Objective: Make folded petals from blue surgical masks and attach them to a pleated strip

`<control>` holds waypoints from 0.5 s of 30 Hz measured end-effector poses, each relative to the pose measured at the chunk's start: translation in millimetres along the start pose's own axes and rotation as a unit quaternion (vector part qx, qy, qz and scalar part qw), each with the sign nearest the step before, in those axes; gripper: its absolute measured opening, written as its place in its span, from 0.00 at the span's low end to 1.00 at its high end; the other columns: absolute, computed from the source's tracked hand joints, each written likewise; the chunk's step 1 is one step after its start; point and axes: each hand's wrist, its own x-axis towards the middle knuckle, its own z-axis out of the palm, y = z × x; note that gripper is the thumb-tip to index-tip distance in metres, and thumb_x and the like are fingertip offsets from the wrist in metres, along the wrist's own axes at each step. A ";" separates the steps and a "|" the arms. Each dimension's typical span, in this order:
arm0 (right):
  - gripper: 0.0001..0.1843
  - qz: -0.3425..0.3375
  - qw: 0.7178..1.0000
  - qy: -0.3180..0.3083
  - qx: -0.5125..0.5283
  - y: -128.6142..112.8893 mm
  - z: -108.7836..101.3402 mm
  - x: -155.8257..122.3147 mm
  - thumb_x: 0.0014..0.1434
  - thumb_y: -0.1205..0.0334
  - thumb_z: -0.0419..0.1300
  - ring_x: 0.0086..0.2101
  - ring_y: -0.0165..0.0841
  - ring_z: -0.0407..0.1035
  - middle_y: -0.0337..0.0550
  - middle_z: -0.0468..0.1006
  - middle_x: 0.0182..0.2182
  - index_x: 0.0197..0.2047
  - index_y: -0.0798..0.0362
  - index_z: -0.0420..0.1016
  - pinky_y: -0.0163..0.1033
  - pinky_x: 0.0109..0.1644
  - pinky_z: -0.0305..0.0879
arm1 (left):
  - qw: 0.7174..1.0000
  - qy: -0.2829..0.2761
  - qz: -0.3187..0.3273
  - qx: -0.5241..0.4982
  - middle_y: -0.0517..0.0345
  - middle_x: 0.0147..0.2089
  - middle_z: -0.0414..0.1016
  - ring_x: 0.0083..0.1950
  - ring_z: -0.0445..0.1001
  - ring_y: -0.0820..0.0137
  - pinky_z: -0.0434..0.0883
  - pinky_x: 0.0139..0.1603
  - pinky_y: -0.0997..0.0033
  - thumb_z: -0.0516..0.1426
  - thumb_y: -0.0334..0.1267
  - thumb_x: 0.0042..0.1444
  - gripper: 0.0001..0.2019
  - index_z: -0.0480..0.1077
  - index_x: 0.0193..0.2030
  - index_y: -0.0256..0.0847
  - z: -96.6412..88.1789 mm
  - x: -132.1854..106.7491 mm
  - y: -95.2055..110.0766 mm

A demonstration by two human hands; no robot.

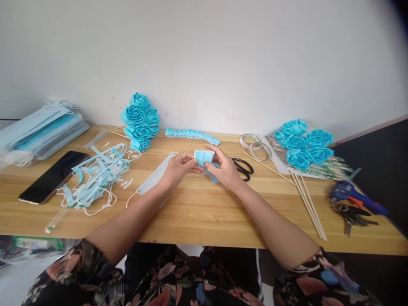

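Between both hands, a folded piece of light-blue face mask fabric [204, 157] is held above the middle of the table. My left hand [181, 168] pinches its left edge, fingers curled. My right hand [223, 166] grips its right side with thumb in front. Below the right hand shows more blue fabric [213, 176]; whether it joins the held piece I cannot tell. A face mask [155, 175] lies beside and partly behind the left forearm. Black-handled scissors [245, 169] rest just right of the right hand, blades hidden.
Left are stacked masks [47, 131], a phone [52, 176] and mask scraps [95, 174]. Blue fabric roses [140, 121] and a row of folded pieces [191, 134] stand near the wall. Right are tape rolls [260, 151], more roses [299, 142], sticks [307, 204], a glue gun [353, 196] and keys [352, 214].
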 end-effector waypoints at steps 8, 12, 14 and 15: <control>0.30 -0.019 0.998 -0.014 -0.052 -0.8 0.0 -3.5 0.56 0.62 0.59 0.36 0.34 0.72 0.41 0.77 0.37 0.62 0.51 0.67 0.40 0.44 0.69 | 0.996 -0.012 0.008 0.090 0.55 0.28 0.79 0.29 0.76 0.70 0.74 0.37 0.68 0.68 0.48 0.46 0.17 0.77 0.34 0.34 -0.9 -0.7 2.8; 0.30 -0.028 1.000 -0.001 -0.005 5.1 -0.6 0.1 0.55 0.61 0.59 0.34 0.33 0.70 0.40 0.75 0.35 0.62 0.52 0.66 0.41 0.42 0.70 | 0.997 0.008 0.005 0.073 0.54 0.28 0.80 0.28 0.76 0.71 0.74 0.35 0.70 0.68 0.50 0.45 0.18 0.76 0.33 0.34 -2.4 -0.3 2.1; 0.30 -0.032 0.999 0.008 0.015 7.8 -1.4 2.1 0.55 0.61 0.59 0.34 0.33 0.70 0.39 0.75 0.33 0.62 0.52 0.66 0.41 0.42 0.70 | 0.998 0.013 -0.002 0.068 0.54 0.27 0.79 0.25 0.75 0.71 0.72 0.30 0.72 0.68 0.51 0.45 0.20 0.75 0.33 0.34 -2.8 0.1 1.5; 0.31 -0.033 0.999 0.012 0.018 8.8 -1.8 2.8 0.55 0.61 0.59 0.34 0.33 0.70 0.39 0.74 0.33 0.62 0.52 0.66 0.41 0.42 0.70 | 0.998 0.014 -0.005 0.066 0.54 0.25 0.78 0.24 0.74 0.71 0.70 0.26 0.73 0.67 0.51 0.45 0.20 0.74 0.32 0.34 -3.0 0.3 1.2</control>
